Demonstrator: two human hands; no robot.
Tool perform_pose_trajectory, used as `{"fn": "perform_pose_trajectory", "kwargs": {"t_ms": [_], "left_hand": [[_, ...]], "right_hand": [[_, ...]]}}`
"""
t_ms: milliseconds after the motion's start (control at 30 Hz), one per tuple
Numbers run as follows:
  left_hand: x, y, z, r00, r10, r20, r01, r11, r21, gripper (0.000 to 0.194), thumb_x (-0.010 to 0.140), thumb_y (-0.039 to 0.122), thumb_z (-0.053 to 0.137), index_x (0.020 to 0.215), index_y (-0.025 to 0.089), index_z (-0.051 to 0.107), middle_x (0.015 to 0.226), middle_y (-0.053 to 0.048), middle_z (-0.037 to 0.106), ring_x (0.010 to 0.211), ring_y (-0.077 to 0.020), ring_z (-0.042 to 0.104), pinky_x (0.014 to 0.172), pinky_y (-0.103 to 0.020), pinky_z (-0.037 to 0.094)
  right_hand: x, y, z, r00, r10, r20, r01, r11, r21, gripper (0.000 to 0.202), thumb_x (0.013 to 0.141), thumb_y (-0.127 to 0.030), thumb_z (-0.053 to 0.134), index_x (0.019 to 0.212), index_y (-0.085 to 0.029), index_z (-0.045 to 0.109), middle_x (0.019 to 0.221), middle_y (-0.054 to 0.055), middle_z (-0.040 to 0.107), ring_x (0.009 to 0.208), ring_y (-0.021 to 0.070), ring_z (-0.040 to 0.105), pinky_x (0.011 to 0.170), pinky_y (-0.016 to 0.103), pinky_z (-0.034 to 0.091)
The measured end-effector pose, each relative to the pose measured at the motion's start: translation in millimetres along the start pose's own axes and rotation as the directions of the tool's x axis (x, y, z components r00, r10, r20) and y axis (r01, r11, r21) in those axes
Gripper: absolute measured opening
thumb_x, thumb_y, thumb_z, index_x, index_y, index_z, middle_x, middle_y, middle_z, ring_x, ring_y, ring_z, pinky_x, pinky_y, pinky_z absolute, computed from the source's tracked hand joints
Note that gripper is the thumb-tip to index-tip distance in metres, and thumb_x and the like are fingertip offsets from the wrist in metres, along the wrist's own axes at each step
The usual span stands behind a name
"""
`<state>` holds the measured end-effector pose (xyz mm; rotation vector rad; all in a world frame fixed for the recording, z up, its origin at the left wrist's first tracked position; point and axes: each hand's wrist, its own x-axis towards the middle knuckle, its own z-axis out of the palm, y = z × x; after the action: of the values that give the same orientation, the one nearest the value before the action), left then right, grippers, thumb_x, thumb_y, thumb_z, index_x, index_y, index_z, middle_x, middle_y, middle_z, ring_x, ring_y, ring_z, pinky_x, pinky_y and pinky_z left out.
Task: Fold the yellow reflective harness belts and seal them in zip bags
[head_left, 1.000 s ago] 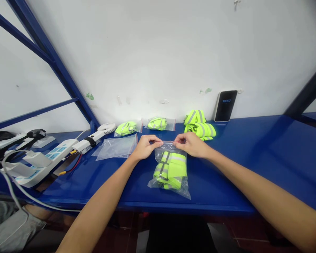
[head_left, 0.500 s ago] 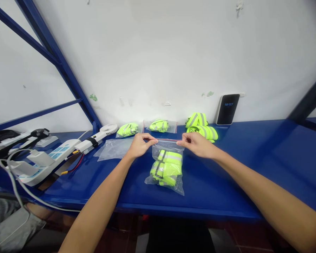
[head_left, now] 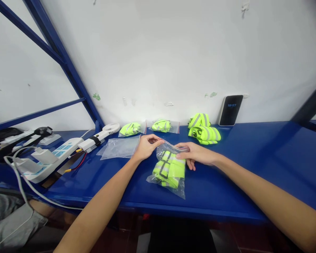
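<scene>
A clear zip bag [head_left: 179,191] holds a folded neon-yellow reflective strap bundle [head_left: 168,168] with silver stripes and a black buckle. My left hand [head_left: 146,147] is closed, pinching the bag's top left corner at the red-lined zip edge. On the other side, my right hand [head_left: 196,154] grips the bag's right edge, its thumb lying over the front and its fingers behind. The zip edge bends between the two hands. Whether the zip is fully sealed cannot be made out.
Flat clear bags [head_left: 118,147] lie left of my left hand. Two bagged yellow bundles [head_left: 131,129] and loose yellow straps [head_left: 204,130] rest along the wall. A phone [head_left: 230,110] leans there. A power strip [head_left: 55,158], cables and a white fan [head_left: 111,128] occupy the left.
My right hand has moved from the bag's top right corner down onto its right side. The zip edge, straight before, now bends. My left hand keeps its pinch.
</scene>
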<state>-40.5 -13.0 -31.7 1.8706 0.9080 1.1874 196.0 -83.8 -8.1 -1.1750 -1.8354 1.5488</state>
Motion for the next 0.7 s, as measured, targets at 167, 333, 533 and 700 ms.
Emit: {"fn": "perform_pose_trajectory", "kwargs": {"t_ms": [167,333,533,700], "left_hand": [[3,7,-5.2,0.979,0.104,-0.178,-0.1,0.995,0.029,0.031,0.088,0.043,0.057,0.089,0.014,0.069,0.071,-0.001,0.064,0.061,-0.011,0.055,0.061,-0.023,0.045],[7,8,-17.8,0.888,0.195,-0.415,-0.152,0.979,0.135,0.029,0.091,0.038,0.051,0.085,0.016,0.068,0.065,0.0,0.058,0.06,-0.0114,0.053,0.059,-0.023,0.043],[-2,16,-21.8,0.845,0.385,-0.371,-0.227,0.887,0.403,0.028,0.094,0.032,0.044,0.085,0.016,0.066,0.073,-0.002,0.063,0.068,-0.0136,0.057,0.069,-0.027,0.044],[-13,27,-1.2,0.893,0.392,0.223,-0.444,0.684,0.579,0.02,0.09,0.03,0.052,0.087,0.018,0.067,0.085,-0.004,0.067,0.081,-0.0183,0.057,0.08,-0.033,0.044]], "right_hand": [[8,6,8,0.996,-0.025,-0.085,0.041,0.981,0.191,0.042,0.074,-0.043,0.077,0.101,-0.013,0.066,0.064,0.0,0.064,0.047,0.0114,0.061,0.047,0.023,0.056],[20,11,11,0.926,0.068,-0.372,0.1,0.904,0.415,0.025,0.08,-0.03,0.072,0.096,-0.013,0.064,0.07,0.003,0.067,0.054,0.013,0.066,0.055,0.023,0.06],[25,7,18,0.909,0.121,-0.399,0.169,0.769,0.617,0.06,0.081,-0.012,0.062,0.135,-0.02,0.039,0.106,0.011,0.071,0.09,0.0225,0.074,0.082,0.037,0.06],[21,7,22,0.863,-0.078,-0.5,0.093,0.996,0.005,0.093,0.084,-0.028,0.061,0.154,-0.025,-0.001,0.077,0.002,0.07,0.057,0.0215,0.069,0.058,0.037,0.058]]}}
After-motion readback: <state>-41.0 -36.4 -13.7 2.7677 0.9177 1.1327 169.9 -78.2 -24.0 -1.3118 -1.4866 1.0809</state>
